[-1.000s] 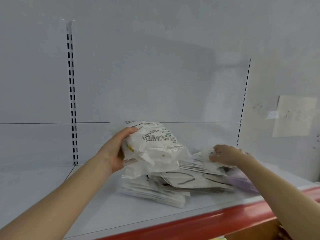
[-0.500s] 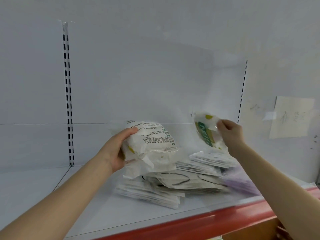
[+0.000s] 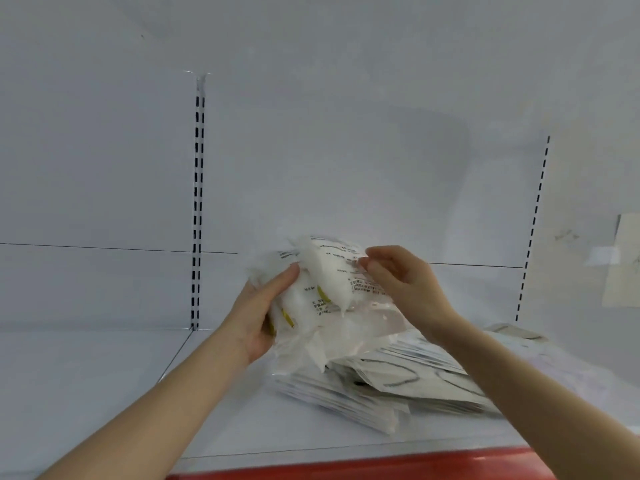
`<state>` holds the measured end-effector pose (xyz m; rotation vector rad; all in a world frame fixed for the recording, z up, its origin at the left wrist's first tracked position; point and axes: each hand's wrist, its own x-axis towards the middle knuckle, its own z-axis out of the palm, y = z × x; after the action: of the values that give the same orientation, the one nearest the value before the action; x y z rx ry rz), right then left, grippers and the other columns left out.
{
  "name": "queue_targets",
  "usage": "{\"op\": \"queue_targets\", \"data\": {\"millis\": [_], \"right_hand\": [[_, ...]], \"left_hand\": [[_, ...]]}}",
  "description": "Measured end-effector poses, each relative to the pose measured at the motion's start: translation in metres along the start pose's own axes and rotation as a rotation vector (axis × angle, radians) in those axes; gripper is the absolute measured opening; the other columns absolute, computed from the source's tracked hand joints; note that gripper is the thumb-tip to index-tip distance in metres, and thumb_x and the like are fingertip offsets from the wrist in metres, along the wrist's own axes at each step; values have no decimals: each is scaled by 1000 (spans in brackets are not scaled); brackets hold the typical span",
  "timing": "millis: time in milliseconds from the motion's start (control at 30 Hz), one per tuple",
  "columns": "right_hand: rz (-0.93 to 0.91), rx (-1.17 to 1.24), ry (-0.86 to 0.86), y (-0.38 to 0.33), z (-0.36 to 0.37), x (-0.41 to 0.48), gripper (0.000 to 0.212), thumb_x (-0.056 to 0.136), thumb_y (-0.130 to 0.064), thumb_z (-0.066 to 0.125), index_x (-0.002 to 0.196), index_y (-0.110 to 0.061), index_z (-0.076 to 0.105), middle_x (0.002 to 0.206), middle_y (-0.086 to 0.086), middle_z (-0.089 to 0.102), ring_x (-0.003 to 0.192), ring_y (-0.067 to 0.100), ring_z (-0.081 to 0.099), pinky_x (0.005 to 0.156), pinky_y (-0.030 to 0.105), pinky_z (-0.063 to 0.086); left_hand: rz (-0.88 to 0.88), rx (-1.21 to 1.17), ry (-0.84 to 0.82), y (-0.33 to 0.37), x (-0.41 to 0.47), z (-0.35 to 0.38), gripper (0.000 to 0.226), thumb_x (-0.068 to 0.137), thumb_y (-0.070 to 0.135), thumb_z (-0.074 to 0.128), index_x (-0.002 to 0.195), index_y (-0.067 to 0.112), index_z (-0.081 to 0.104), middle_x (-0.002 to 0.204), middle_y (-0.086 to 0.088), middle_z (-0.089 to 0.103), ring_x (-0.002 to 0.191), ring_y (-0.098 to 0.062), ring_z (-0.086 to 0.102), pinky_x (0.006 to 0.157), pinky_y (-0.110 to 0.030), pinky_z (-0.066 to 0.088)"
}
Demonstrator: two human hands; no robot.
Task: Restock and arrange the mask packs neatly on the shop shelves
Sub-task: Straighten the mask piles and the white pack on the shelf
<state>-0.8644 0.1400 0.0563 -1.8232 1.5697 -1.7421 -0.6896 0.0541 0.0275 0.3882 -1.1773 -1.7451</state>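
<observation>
My left hand [image 3: 261, 308] grips a bunch of white mask packs [image 3: 323, 280] with black print, held upright above the shelf. My right hand [image 3: 403, 280] pinches the right edge of the front pack in that bunch, fingers curled. Below and to the right, a loose pile of flat mask packs [image 3: 391, 382] lies on the white shelf [image 3: 104, 382]. Part of the pile is hidden behind my right forearm.
The shelf has a red front strip [image 3: 363, 467] and a white back panel with two slotted uprights [image 3: 197, 209]. A pale paper note [image 3: 623, 261] is stuck on the wall at the right. One more pack [image 3: 516, 332] lies at the back right.
My right hand lifted a single pack from the pile and brought it left onto the bunch in my left hand. The view shifted left.
</observation>
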Motion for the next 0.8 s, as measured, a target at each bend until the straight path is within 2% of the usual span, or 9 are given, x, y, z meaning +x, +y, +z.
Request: {"op": "queue_targets", "data": {"millis": [33, 133, 200, 267, 300, 367, 567, 700, 800], "right_hand": [[18, -43, 37, 3, 2, 3, 21, 86, -19, 65, 104, -25, 58, 108, -8, 63, 111, 10, 58, 89, 23, 46], [221, -78, 5, 4, 7, 12, 78, 71, -36, 77, 137, -22, 38, 137, -5, 43, 127, 15, 42, 100, 31, 39], [393, 79, -134, -4, 11, 15, 95, 63, -46, 74, 143, -20, 31, 138, 2, 45, 117, 20, 52, 88, 30, 46], [435, 294, -356, -11, 18, 17, 72, 68, -44, 64, 131, -14, 48, 111, 1, 67, 89, 16, 67, 66, 26, 53], [433, 370, -444, -14, 25, 18, 57, 72, -43, 59, 121, -13, 56, 97, 0, 72, 79, 14, 70, 60, 23, 53], [446, 487, -561, -20, 40, 17, 44, 76, -43, 53, 108, -16, 61, 85, -1, 73, 72, 13, 70, 55, 21, 53], [421, 574, -598, -55, 109, 5, 50, 73, -44, 57, 116, -19, 60, 93, -1, 73, 78, 14, 71, 57, 22, 54], [366, 618, -562, -84, 173, -11, 50, 72, -41, 62, 116, -19, 61, 102, 3, 73, 86, 18, 71, 61, 26, 56], [350, 657, -534, -118, 241, -32, 54, 65, -40, 68, 114, -17, 61, 100, 4, 73, 85, 20, 71, 60, 28, 56]], "left_hand": [[16, 4, 5, 2, -3, -2, 50, 67, 23, 68, 115, 11, 63, 108, -13, 70, 95, -28, 68, 79, -47, 56], [63, 23, 27, 10, -11, -7, 44, 65, 23, 69, 108, 13, 66, 101, -10, 72, 86, -23, 70, 73, -38, 58], [82, 31, 35, 18, -18, -12, 41, 64, 25, 69, 104, 14, 68, 97, -9, 73, 82, -21, 71, 66, -35, 59], [77, 59, 49, 28, -27, -16, 41, 64, 29, 68, 102, 15, 68, 93, -8, 74, 79, -20, 72, 60, -32, 58], [64, 75, 56, 34, -33, -19, 44, 64, 32, 68, 104, 15, 68, 94, -8, 74, 79, -21, 72, 59, -31, 57], [34, 99, 68, 46, -44, -26, 48, 66, 37, 67, 109, 16, 67, 99, -9, 73, 81, -22, 71, 62, -33, 59], [74, 171, 180, 90, -92, -68, 45, 73, 45, 65, 109, 19, 67, 102, -7, 73, 87, -22, 71, 71, -36, 59], [269, 295, 474, 121, -129, -113, 54, 70, 44, 73, 111, 11, 62, 100, -8, 72, 87, -23, 70, 66, -31, 55], [346, 338, 680, 155, -175, -166, 47, 71, 42, 75, 99, 12, 54, 94, -4, 67, 76, -15, 66, 62, -27, 51]]}}
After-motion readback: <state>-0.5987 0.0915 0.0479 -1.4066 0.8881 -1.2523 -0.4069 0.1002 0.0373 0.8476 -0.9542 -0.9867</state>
